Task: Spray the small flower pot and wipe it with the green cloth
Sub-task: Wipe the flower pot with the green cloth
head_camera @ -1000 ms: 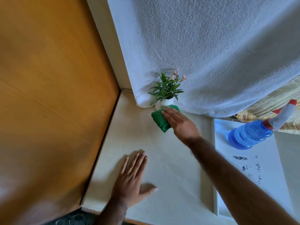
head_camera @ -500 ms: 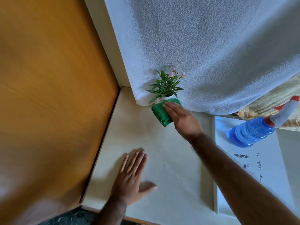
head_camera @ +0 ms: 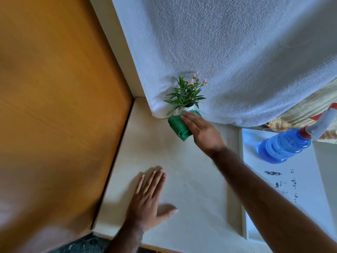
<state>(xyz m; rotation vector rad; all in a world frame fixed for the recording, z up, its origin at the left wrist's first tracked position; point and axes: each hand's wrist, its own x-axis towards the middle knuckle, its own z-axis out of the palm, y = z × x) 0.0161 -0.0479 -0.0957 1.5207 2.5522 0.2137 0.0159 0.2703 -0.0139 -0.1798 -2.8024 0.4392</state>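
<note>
A small white flower pot with green leaves and pink flowers stands at the back of the cream table top, against a hanging white towel. The folded green cloth is pressed against the pot's front and covers most of it. My right hand lies on the cloth with fingers stretched toward the pot. My left hand rests flat on the table near the front edge, fingers apart, holding nothing. A blue spray bottle with a grey and red trigger head lies tilted at the right.
A white towel hangs over the back of the table. An orange wooden panel borders the table on the left. A white sheet with dark marks lies at the right under the bottle.
My right hand has pushed the green cloth up against the pot, so less of the white pot shows. My left hand stays flat in place.
</note>
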